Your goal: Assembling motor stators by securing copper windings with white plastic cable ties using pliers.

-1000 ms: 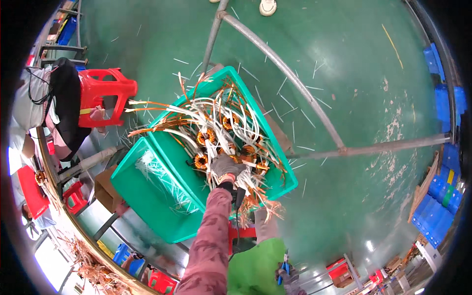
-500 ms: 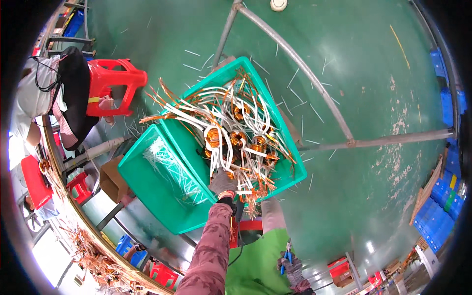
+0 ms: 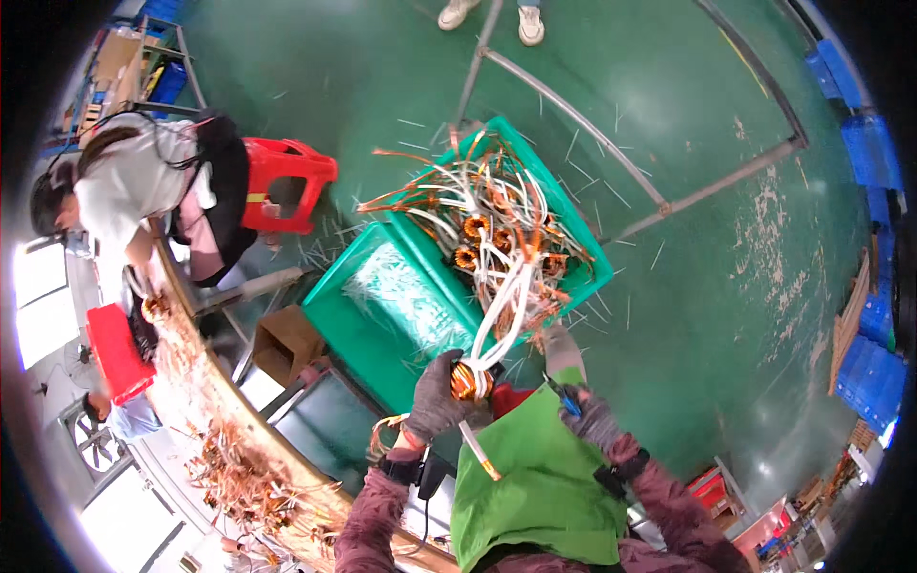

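Observation:
My gloved left hand (image 3: 435,399) is closed on a copper-wound ring coil (image 3: 465,382) just above my green apron (image 3: 535,477). Long white-sleeved leads (image 3: 511,306) rise from this coil toward the green bin, and one short lead with a bare copper end points down toward the apron. In my gloved right hand (image 3: 596,422), to the right of the coil, is a pair of blue-handled pliers (image 3: 570,399), its tip pointing toward the coil. The green bin (image 3: 594,279) ahead holds a tangle of similar coils.
A second green bin (image 3: 330,320) on the left contains loose thin white tubes. Beyond it are a cardboard box (image 3: 287,344), a curved-looking bench (image 3: 215,382) heaped with copper wires, and a person beside a red stool (image 3: 310,191). A metal rail frame (image 3: 583,124) stands behind the bins.
My left hand has come out of the bin toward me with a coil in it. My right hand has moved up with the pliers, closer to the left hand. The view has shifted.

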The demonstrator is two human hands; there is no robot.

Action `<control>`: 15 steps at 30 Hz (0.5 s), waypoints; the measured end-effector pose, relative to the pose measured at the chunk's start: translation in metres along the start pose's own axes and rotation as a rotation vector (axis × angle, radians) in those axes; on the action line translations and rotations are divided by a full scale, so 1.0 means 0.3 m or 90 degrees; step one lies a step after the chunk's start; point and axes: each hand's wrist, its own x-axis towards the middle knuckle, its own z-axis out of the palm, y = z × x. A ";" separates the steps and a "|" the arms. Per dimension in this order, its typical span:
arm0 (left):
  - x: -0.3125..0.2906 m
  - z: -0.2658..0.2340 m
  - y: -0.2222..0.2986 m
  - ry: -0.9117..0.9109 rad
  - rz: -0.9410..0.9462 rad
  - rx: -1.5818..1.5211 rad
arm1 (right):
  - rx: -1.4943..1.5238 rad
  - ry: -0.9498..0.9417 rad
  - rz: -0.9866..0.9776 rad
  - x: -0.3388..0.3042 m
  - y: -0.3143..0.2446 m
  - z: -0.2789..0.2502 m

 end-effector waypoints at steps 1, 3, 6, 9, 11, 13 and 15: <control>-0.087 -0.059 0.046 -0.001 0.047 0.040 | -0.004 0.012 -0.008 -0.003 -0.084 -0.024; -0.264 -0.174 0.084 -0.007 0.113 0.023 | -0.163 0.079 -0.244 -0.028 -0.246 -0.048; -0.517 -0.300 0.146 0.033 0.219 0.058 | -0.197 0.081 -0.463 -0.097 -0.495 -0.078; -0.724 -0.385 0.156 0.072 0.276 0.021 | -0.181 0.027 -0.552 -0.175 -0.676 -0.052; -0.824 -0.414 0.133 0.109 0.305 0.024 | -0.226 0.043 -0.669 -0.204 -0.760 -0.034; -0.915 -0.436 0.115 0.119 0.302 0.015 | -0.158 -0.024 -0.652 -0.231 -0.816 0.008; -0.964 -0.444 0.077 0.154 0.330 0.022 | -0.025 -0.160 -0.592 -0.268 -0.904 0.029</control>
